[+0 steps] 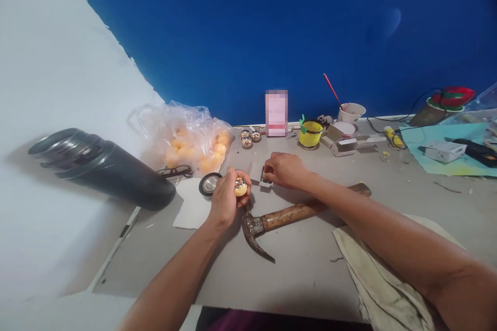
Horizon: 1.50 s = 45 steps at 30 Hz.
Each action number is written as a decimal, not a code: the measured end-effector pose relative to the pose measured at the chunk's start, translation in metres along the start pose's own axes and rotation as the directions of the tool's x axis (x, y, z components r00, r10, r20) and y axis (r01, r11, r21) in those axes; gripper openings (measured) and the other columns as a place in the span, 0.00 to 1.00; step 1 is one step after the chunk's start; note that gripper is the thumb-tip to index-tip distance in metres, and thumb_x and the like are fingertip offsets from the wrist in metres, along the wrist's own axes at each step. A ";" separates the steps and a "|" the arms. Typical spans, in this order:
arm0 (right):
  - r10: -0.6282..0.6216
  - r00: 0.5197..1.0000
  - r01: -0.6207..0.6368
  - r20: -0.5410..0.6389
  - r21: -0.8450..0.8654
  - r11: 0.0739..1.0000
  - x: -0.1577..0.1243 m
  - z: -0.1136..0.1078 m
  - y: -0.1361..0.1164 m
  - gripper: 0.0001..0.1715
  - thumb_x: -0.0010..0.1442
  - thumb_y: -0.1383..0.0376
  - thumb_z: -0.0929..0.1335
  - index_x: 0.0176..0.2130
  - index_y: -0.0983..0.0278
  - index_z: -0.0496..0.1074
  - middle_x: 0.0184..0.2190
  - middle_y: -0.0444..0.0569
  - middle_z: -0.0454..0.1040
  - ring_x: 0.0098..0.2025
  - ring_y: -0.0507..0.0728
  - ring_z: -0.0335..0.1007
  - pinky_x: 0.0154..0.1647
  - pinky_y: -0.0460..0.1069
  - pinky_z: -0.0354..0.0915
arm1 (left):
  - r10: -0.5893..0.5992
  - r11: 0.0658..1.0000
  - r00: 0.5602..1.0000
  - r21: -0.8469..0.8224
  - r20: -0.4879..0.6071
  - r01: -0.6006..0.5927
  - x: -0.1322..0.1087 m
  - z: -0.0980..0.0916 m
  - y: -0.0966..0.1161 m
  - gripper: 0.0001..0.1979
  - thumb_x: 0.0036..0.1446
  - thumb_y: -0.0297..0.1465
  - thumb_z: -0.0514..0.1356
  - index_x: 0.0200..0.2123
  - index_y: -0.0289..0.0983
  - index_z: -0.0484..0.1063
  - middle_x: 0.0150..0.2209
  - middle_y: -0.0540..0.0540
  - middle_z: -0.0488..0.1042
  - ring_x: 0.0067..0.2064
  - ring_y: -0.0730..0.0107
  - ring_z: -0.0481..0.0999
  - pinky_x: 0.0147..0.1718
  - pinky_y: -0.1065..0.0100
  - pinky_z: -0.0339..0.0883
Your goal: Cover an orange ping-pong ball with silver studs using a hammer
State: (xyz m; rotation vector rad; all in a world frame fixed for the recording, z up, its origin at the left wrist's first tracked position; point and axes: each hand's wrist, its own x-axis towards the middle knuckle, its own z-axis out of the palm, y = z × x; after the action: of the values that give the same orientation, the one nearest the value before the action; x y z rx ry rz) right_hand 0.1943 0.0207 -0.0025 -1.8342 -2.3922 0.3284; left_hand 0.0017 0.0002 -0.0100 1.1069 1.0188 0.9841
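My left hand [227, 194] is wrapped around a small orange ball [240, 191] whose upper part is covered with shiny silvery heads, like thumbtacks. To its right, my right hand [285, 169] has its fingers curled together at a small open box [266, 184]. Whatever is between those fingertips is hidden. A claw hammer [287, 216] with a worn wooden handle lies just below both hands, partly under my right forearm. Close behind my left hand sits a round black-rimmed lid [210, 184] on white paper [190, 204].
A dark flask [112, 168] lies at left beside a plastic bag of orange balls [194, 147]. Further back are several silvery balls [248, 137], a blurred phone [276, 114], a yellow pot [309, 134] and a paper cup [351, 112]. A cloth [373, 269] lies front right.
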 end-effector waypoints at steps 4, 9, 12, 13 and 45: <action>0.053 0.998 -0.051 0.028 -0.046 0.998 0.005 0.003 -0.004 0.18 0.65 0.58 0.67 0.44 0.65 0.81 0.47 0.60 0.79 0.48 0.64 0.76 0.41 0.50 0.65 | 0.023 0.993 0.996 -0.121 0.091 -0.012 -0.002 0.000 -0.001 0.28 0.58 0.57 0.57 0.31 0.36 0.74 0.23 0.49 0.69 0.21 0.75 0.64 0.19 0.72 0.54; 0.096 0.995 -0.093 0.023 -0.089 0.992 0.005 0.006 -0.009 0.20 0.67 0.59 0.64 0.47 0.67 0.80 0.47 0.63 0.79 0.49 0.64 0.76 0.44 0.51 0.66 | 0.064 0.995 0.993 -0.079 0.103 -0.056 -0.004 0.000 -0.001 0.26 0.59 0.54 0.60 0.33 0.35 0.74 0.25 0.49 0.69 0.22 0.76 0.64 0.19 0.73 0.55; 0.107 0.994 -0.105 0.016 -0.105 0.989 0.005 0.008 -0.010 0.19 0.66 0.62 0.64 0.47 0.68 0.80 0.46 0.64 0.80 0.48 0.65 0.78 0.44 0.52 0.68 | 0.077 0.995 0.994 -0.072 0.080 -0.071 -0.004 -0.001 -0.001 0.26 0.60 0.54 0.59 0.32 0.35 0.74 0.25 0.50 0.68 0.21 0.77 0.63 0.19 0.74 0.53; 0.108 0.994 -0.107 0.012 -0.108 0.988 0.005 0.009 -0.011 0.19 0.66 0.62 0.64 0.47 0.69 0.80 0.45 0.64 0.80 0.47 0.65 0.78 0.43 0.52 0.68 | 0.079 0.995 0.994 -0.064 0.077 -0.074 -0.003 -0.001 -0.002 0.26 0.61 0.54 0.59 0.32 0.35 0.73 0.25 0.50 0.69 0.21 0.77 0.62 0.18 0.74 0.53; -0.043 0.986 0.047 -0.159 0.018 0.999 0.002 0.018 -0.009 0.11 0.63 0.66 0.65 0.38 0.65 0.78 0.37 0.52 0.81 0.34 0.56 0.75 0.31 0.49 0.54 | -0.016 0.999 0.998 -0.042 -0.065 0.013 0.000 -0.002 -0.004 0.25 0.57 0.54 0.60 0.30 0.35 0.73 0.19 0.51 0.68 0.19 0.76 0.60 0.20 0.73 0.54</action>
State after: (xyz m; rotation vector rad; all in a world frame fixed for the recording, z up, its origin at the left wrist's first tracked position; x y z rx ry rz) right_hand 0.1812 0.0181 -0.0182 -1.7241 -2.3098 0.1951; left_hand -0.0002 0.0001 -0.0141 1.0382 1.0529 1.0309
